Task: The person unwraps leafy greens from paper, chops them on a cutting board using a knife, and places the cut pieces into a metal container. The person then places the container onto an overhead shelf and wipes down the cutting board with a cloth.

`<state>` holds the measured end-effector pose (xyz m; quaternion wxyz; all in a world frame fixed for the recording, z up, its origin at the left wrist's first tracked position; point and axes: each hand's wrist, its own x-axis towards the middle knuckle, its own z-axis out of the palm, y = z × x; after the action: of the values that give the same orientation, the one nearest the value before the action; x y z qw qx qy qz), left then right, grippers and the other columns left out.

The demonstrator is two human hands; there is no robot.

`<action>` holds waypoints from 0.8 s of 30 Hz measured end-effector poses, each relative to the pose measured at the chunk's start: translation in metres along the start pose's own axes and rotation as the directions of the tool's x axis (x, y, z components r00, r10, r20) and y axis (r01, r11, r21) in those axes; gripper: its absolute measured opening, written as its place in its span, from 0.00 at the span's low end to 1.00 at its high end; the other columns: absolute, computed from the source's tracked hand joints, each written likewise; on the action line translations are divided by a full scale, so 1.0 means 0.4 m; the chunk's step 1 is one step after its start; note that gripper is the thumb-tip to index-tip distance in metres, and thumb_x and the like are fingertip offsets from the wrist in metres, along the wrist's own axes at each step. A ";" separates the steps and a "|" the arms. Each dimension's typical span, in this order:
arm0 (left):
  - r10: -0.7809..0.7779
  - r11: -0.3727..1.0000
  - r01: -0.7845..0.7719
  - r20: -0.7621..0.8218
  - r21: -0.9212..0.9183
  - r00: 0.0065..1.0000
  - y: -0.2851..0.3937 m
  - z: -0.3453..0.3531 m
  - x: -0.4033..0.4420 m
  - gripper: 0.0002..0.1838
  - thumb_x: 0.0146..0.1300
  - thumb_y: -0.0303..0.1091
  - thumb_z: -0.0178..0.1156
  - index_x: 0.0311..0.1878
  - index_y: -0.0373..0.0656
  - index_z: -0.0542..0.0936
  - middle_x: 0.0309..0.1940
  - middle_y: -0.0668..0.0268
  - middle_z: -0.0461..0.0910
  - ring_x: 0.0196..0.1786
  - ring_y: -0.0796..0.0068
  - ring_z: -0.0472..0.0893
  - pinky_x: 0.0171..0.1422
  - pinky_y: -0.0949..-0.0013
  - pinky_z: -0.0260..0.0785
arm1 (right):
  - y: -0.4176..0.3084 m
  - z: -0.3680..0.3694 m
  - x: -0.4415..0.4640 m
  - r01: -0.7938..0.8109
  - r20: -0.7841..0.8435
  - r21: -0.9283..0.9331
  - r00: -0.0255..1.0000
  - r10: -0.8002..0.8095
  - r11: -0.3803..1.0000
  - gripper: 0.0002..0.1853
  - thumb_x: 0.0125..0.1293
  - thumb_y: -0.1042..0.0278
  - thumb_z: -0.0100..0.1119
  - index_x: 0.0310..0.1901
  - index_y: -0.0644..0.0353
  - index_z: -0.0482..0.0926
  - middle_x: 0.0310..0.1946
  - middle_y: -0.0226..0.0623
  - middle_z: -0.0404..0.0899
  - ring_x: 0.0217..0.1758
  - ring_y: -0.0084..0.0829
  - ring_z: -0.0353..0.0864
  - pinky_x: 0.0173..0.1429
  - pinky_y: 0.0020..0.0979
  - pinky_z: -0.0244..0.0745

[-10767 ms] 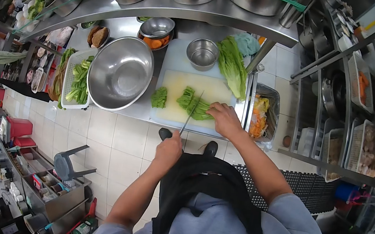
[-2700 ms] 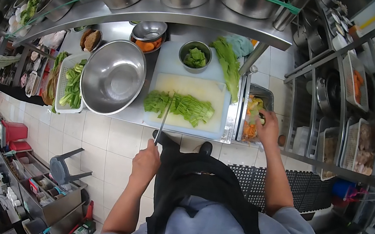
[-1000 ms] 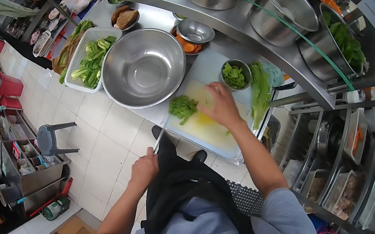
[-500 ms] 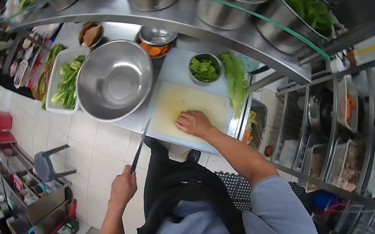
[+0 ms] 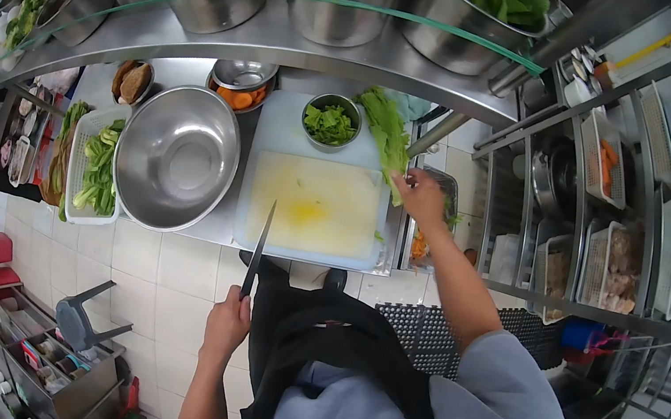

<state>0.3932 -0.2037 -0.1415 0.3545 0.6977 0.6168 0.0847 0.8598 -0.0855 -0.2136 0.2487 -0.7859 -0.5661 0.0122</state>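
Observation:
My left hand [image 5: 228, 318] is closed round the dark handle of a long kitchen knife [image 5: 259, 248], its tip over the lower left part of the yellowish cutting board [image 5: 338, 196]. The board bears yellow stains and a few small green bits. My right hand [image 5: 421, 198] is beyond the board's right edge, fingers curled on the lower end of a long green lettuce leaf [image 5: 387, 133]. Behind the board stands a small metal bowl [image 5: 306, 134] of cut greens [image 5: 331, 123]. A large steel mixing bowl [image 5: 132, 165] sits left of the board, with nothing in it.
A white basket [image 5: 78, 204] of green vegetables is at the left, near a bowl of carrot slices [image 5: 243, 98]. Above runs a steel shelf [image 5: 292, 49] with several metal pots. A bin [image 5: 447, 189] of scraps stands right of the counter, before a rack [image 5: 518, 215].
My right hand has left the cutting board and moved right to the lettuce leaf. The knife in my left hand has swung slightly, its tip now over the board. The view has shifted.

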 end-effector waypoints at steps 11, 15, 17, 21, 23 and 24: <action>-0.004 1.000 0.004 -0.030 -0.016 1.000 0.003 0.004 -0.017 0.08 0.79 0.34 0.55 0.48 0.40 0.72 0.26 0.45 0.83 0.32 0.35 0.83 0.35 0.39 0.73 | 0.035 -0.168 -0.215 -0.385 0.545 0.402 0.830 0.121 0.831 0.15 0.72 0.59 0.69 0.47 0.64 0.88 0.31 0.43 0.84 0.33 0.30 0.82 0.41 0.35 0.76; -0.054 0.996 0.048 -0.064 -0.080 0.997 0.052 0.006 0.005 0.09 0.80 0.34 0.54 0.48 0.38 0.72 0.32 0.43 0.84 0.35 0.33 0.84 0.36 0.41 0.73 | -0.010 -0.132 -0.246 -0.264 0.630 0.439 0.772 -0.085 0.859 0.16 0.73 0.59 0.68 0.38 0.67 0.84 0.26 0.42 0.78 0.28 0.29 0.72 0.38 0.35 0.73; -0.057 0.994 0.046 -0.118 -0.097 0.991 0.081 -0.002 0.022 0.09 0.80 0.34 0.54 0.49 0.38 0.72 0.31 0.43 0.84 0.34 0.34 0.84 0.36 0.42 0.73 | -0.075 -0.101 -0.237 -0.233 0.550 0.601 0.815 -0.184 0.765 0.19 0.73 0.58 0.68 0.34 0.69 0.78 0.26 0.43 0.75 0.28 0.30 0.69 0.36 0.37 0.71; -0.002 0.991 -0.030 -0.249 -0.128 0.969 0.135 -0.038 0.050 0.08 0.79 0.33 0.53 0.50 0.37 0.71 0.28 0.44 0.83 0.32 0.34 0.83 0.34 0.40 0.71 | -0.131 -0.096 -0.192 -0.169 0.612 0.462 0.772 -0.175 0.871 0.15 0.71 0.58 0.67 0.42 0.65 0.84 0.32 0.49 0.82 0.33 0.46 0.78 0.43 0.40 0.76; -0.006 0.992 -0.025 -0.239 -0.126 0.971 0.137 -0.046 0.054 0.08 0.79 0.33 0.53 0.51 0.38 0.71 0.28 0.44 0.83 0.32 0.33 0.82 0.34 0.39 0.70 | -0.105 -0.105 -0.188 -0.091 0.614 0.318 0.778 -0.132 0.944 0.14 0.70 0.58 0.65 0.46 0.61 0.86 0.39 0.52 0.86 0.43 0.53 0.84 0.49 0.45 0.79; -0.011 0.996 -0.006 -0.207 -0.085 0.978 0.137 -0.047 0.056 0.08 0.80 0.34 0.53 0.51 0.38 0.71 0.28 0.44 0.83 0.32 0.33 0.83 0.35 0.38 0.71 | -0.094 -0.118 -0.189 -0.099 0.624 0.264 0.776 -0.092 0.959 0.15 0.70 0.57 0.64 0.47 0.60 0.87 0.43 0.52 0.86 0.49 0.54 0.85 0.53 0.49 0.79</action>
<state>0.4318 -0.1752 -0.1021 0.3178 0.6686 0.6471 0.1826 0.8137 -0.1623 -0.1769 0.1541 -0.6937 -0.6073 0.3553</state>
